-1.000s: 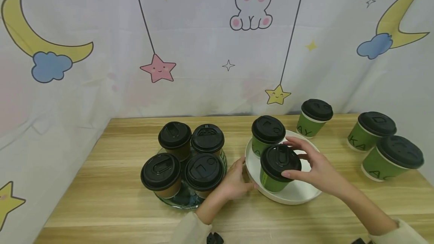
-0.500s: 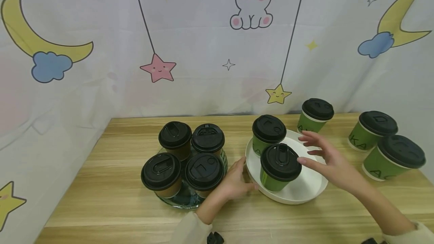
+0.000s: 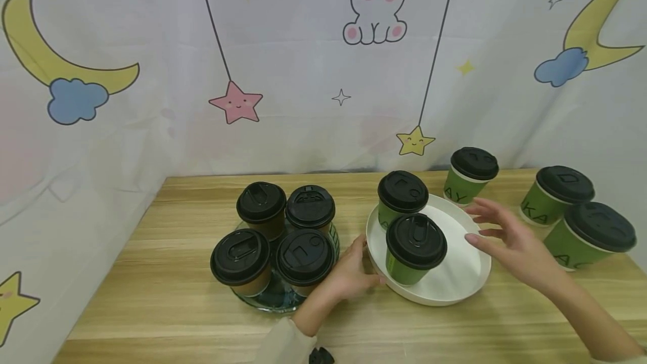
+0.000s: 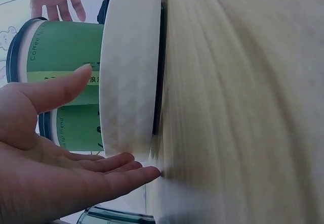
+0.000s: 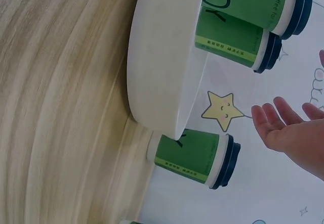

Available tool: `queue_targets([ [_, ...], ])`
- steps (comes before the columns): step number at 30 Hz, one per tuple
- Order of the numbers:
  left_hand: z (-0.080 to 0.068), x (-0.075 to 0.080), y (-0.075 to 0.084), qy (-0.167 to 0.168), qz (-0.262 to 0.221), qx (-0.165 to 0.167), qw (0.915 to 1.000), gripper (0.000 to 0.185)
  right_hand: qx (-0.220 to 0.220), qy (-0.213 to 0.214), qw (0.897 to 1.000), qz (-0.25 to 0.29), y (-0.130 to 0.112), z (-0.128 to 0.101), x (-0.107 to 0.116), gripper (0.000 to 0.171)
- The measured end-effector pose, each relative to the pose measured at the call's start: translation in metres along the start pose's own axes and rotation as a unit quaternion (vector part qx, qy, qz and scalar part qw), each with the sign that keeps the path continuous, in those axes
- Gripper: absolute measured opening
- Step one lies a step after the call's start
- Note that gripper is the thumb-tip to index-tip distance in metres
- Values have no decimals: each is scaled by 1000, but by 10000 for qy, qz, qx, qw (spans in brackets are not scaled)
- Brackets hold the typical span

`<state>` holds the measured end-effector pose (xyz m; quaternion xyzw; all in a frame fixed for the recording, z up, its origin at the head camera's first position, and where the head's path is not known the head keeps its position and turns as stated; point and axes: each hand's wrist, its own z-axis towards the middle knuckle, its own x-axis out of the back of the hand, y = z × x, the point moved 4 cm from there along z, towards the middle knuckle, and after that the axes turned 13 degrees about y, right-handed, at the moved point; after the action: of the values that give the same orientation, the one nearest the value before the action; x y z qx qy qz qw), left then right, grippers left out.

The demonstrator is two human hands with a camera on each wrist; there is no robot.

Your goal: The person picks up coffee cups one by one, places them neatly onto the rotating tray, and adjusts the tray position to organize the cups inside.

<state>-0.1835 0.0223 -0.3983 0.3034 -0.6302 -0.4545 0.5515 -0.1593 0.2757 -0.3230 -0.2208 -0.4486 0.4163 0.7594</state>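
Note:
Two green paper coffee cups with black lids, a front one [image 3: 416, 249] and a back one [image 3: 402, 200], stand upright on the left half of a round white plate [image 3: 462, 274]. My left hand [image 3: 349, 274] rests at the plate's left side, its extended fingers right at the wall, as the left wrist view shows. My right hand [image 3: 518, 243] hovers by the plate's right rim with fingers apart and nothing between them. In the right wrist view this right hand [image 5: 298, 133] is above the rim, with a green cup [image 5: 190, 155] behind the plate.
Left of the plate, several brown cups with black lids [image 3: 240, 257] crowd a glass plate [image 3: 268, 303]. Green cups stand behind the white plate [image 3: 467, 176] and at the right [image 3: 556, 195], [image 3: 588, 235]. A printed cloth [image 3: 303, 145] hangs behind the wooden table [image 3: 167, 274].
My right hand has let go of the front green cup and moved right, off toward the plate's right rim. The left hand keeps its place beside the plate.

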Motion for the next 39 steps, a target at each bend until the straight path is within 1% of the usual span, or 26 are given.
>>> queue_targets([
  [7, -4, 1, 5, 155, 188, -105, 9996, 73, -6, 117, 9999, -121, 4, -3, 6, 58],
  [11, -5, 2, 6, 104, 139, 6, 9998, 80, -110, 115, 9996, -247, 7, -5, 8, 57],
  [14, -4, 1, 4, 4, 48, 99, 9999, 90, -102, 111, 9995, -294, 10, -6, 10, 57],
  [16, -3, 1, 3, -36, 2, 118, 9999, 93, -86, 122, 9994, -321, 12, -7, 12, 56],
  [23, -2, 2, 5, 1, -10, 31, 10000, 85, -73, 230, 9983, -535, 18, -6, 25, 54],
  [29, -4, 3, 6, -70, -122, 24, 9999, 92, -132, 178, 9972, -710, 26, -7, 36, 53],
  [32, -4, 3, 6, -111, -122, 65, 9998, 93, -181, 190, 9961, -847, 31, -7, 41, 54],
  [39, -3, 3, 6, -1, -46, -11, 10000, 84, -514, 199, 9907, -1248, 39, -10, 54, 57],
])
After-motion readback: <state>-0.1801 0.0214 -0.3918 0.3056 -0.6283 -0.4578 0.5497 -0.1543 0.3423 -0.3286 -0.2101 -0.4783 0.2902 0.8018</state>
